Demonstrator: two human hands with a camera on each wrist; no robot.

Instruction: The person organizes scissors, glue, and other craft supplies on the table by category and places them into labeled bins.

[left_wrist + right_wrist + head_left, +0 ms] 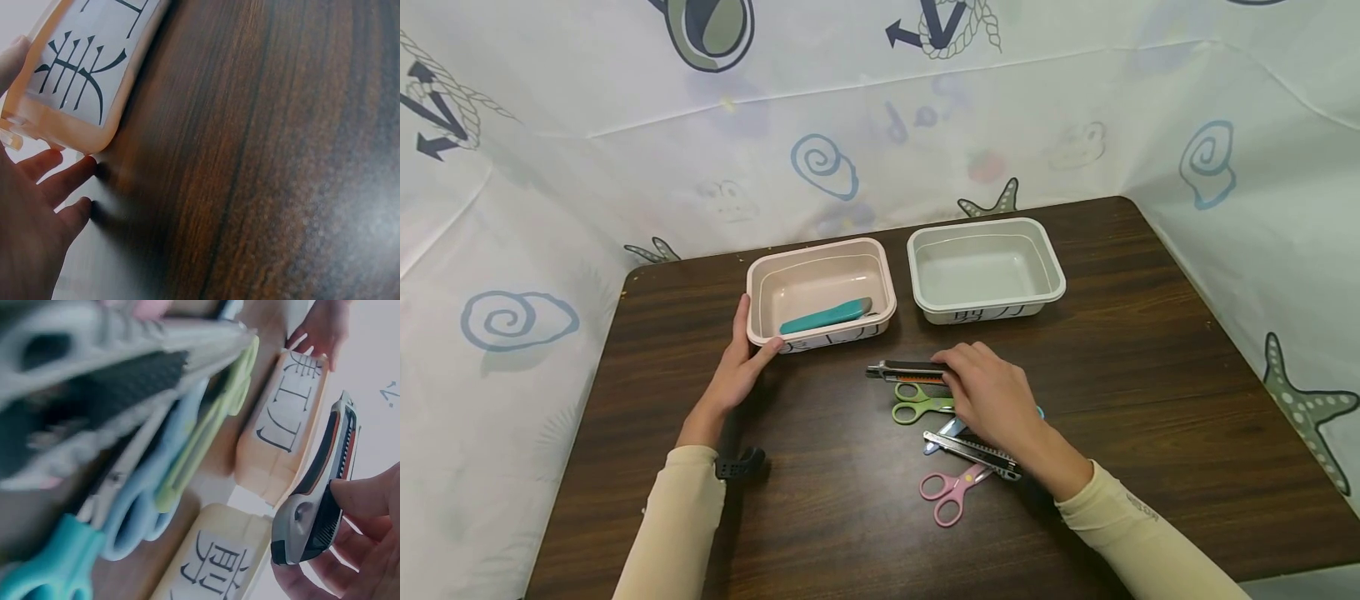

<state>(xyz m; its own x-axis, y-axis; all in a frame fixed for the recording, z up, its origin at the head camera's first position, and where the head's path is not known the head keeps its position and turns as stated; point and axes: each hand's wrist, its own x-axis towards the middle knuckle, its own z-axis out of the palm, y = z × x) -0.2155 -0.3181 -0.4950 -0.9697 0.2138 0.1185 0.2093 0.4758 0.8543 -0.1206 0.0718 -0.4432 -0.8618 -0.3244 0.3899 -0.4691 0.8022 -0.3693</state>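
My left hand [735,377] holds the near left corner of a pink plastic bin [889,287], thumb on the front rim and fingers along the side. A teal-handled utility knife [823,317] lies inside that bin. Between thumb and fingers, my right hand [992,392] grips a silver-and-black utility knife [315,487] with orange trim, above the pile. Beneath it are green scissors [910,408], light-blue scissors [128,494], partly hidden, teal-handled scissors [53,556], another silver utility knife [970,454] and pink scissors [951,492].
A pale grey-green bin [988,304] stands right of the pink one, near the back edge of the brown wooden table [820,500]. Both bins carry front labels with black characters. A printed white cloth [662,167] hangs behind and beside the table.
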